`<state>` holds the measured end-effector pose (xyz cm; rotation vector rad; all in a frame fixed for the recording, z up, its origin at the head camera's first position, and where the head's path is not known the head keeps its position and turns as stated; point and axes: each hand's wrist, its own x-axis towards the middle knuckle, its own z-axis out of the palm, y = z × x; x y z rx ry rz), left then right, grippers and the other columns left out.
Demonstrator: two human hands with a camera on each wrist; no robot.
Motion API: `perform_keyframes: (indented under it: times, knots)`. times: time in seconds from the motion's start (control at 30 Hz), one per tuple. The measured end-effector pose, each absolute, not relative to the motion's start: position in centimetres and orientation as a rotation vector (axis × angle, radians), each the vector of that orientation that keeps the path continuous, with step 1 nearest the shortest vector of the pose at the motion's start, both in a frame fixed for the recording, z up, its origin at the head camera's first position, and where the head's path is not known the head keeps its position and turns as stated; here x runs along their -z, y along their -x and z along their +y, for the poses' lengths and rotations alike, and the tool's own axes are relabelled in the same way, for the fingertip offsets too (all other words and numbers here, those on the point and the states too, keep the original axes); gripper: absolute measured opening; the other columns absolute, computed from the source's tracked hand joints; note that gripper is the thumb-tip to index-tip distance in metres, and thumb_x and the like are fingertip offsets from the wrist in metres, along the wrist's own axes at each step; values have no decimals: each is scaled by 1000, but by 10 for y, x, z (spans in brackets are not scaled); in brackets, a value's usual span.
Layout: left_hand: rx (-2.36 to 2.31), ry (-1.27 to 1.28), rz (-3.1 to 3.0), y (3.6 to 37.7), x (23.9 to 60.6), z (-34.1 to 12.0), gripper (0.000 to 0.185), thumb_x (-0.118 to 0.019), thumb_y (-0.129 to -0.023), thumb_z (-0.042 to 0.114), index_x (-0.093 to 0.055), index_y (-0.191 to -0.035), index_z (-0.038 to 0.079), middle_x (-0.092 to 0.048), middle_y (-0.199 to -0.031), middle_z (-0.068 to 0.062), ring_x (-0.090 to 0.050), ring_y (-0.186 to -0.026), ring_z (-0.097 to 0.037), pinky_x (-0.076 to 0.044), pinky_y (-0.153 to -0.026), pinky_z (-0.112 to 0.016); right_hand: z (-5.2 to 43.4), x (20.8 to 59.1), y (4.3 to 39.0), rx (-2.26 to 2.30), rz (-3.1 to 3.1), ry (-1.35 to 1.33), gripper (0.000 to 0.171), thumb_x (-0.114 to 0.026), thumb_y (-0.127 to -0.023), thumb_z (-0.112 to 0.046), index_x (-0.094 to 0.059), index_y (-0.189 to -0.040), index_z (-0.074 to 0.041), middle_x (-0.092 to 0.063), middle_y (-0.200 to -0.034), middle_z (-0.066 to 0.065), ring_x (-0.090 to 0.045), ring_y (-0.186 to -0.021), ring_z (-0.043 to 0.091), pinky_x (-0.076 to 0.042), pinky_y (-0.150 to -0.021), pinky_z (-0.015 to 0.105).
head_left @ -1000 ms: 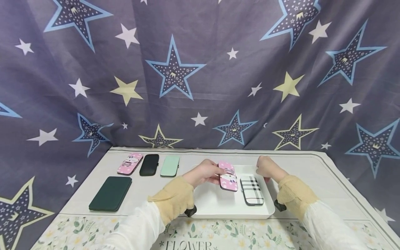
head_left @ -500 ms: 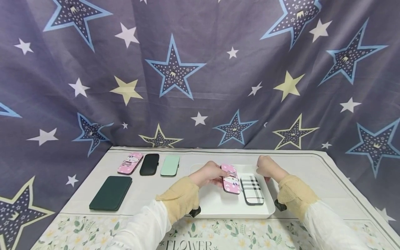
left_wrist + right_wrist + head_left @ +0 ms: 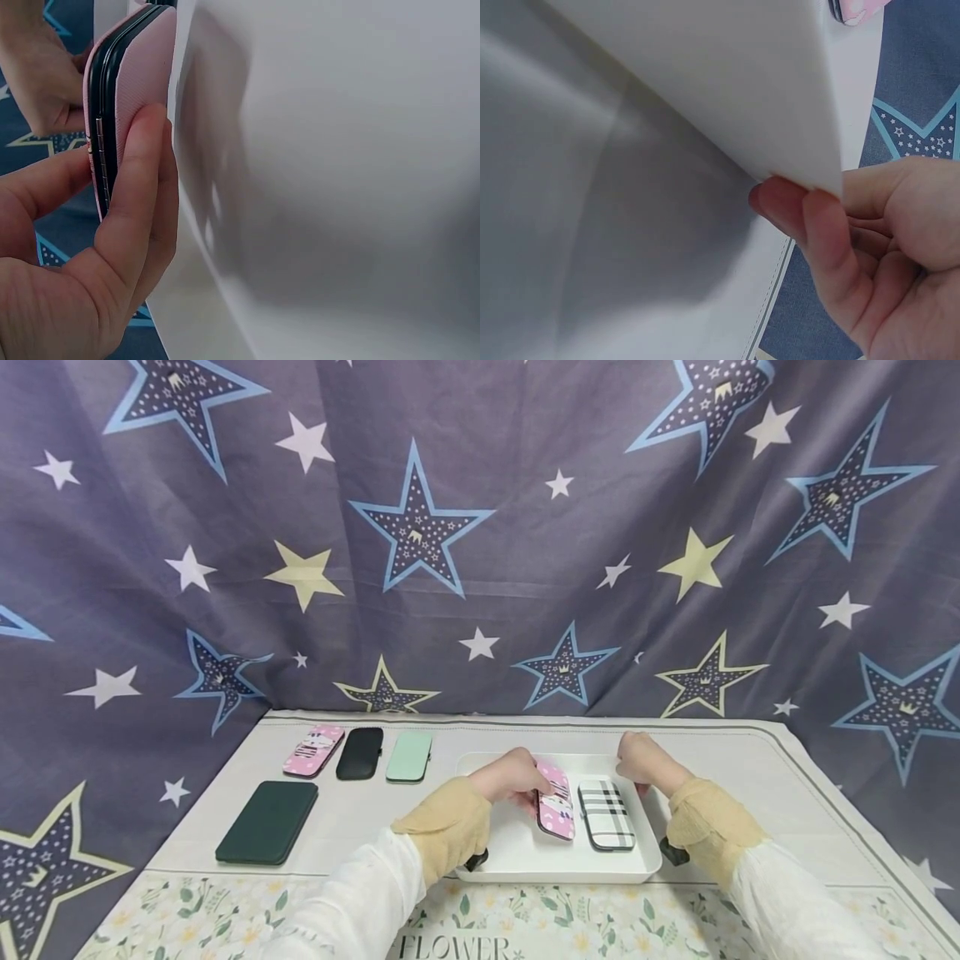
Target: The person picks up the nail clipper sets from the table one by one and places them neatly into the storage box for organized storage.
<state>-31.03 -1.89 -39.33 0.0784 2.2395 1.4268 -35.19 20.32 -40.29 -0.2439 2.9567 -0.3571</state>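
Left hand [image 3: 513,774] pinches the pink case [image 3: 557,799], tilted on edge in the white tray [image 3: 517,852] beside the plaid case [image 3: 606,814]. Right hand [image 3: 643,762] curls its fingers on the tray's far right rim. A loosened pinch could tip the pink case onto the plaid one.

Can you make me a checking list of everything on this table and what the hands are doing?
Surface: table under a pale cloth, flowered mat at the near edge.
Job's things: white tray holding a plaid case; pink case tilted on edge beside it.
Clutter: second pink case, black case, mint case, dark green case.
Grips: left hand pinches the pink case; right hand holds the tray's far right rim.
Cables: nothing seen.
Surroundings: star-print curtain.
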Motion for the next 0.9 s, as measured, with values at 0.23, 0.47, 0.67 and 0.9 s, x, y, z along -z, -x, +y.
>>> perform_keyframes:
  times: [0.23, 0.47, 0.67, 0.9]
  knots:
    - [-1406, -111, 2238, 308, 398, -17, 9, -64, -81, -4, -55, -81, -5, -65, -67, -17, -57, -48, -17, -58, -58, -34, 203, 402, 351, 345, 2966, 266, 15, -51, -81, 4, -65, -76, 8, -55, -46, 7, -54, -34, 10, -46, -37, 20]
    - [-1434, -108, 2214, 310, 403, -14, 8, -64, -81, -4, -57, -83, -7, -66, -70, -17, -57, -49, -17, -58, -57, -32, 202, 402, 351, 329, 2953, 246, 16, -52, -83, 4, -65, -84, 12, -56, -47, 7, -55, -35, 11, -47, -38, 20]
    - [-1396, -72, 2232, 311, 402, -10, 9, -65, -81, -5, -56, -82, -8, -64, -68, -17, -57, -49, -18, -59, -58, -34, 202, 402, 353, 309, 2948, 233, 17, -53, -84, 3, -65, -88, 13, -56, -46, 7, -56, -35, 11, -48, -39, 20]
    - [-1240, -38, 2335, 310, 396, -9, 12, -67, -79, -4, -55, -78, -6, -64, -67, -19, -68, -66, -37, -59, -66, -39, 204, 403, 354, 329, 2954, 230, 16, -53, -84, 3, -65, -89, 14, -56, -46, 6, -55, -35, 11, -48, -38, 20]
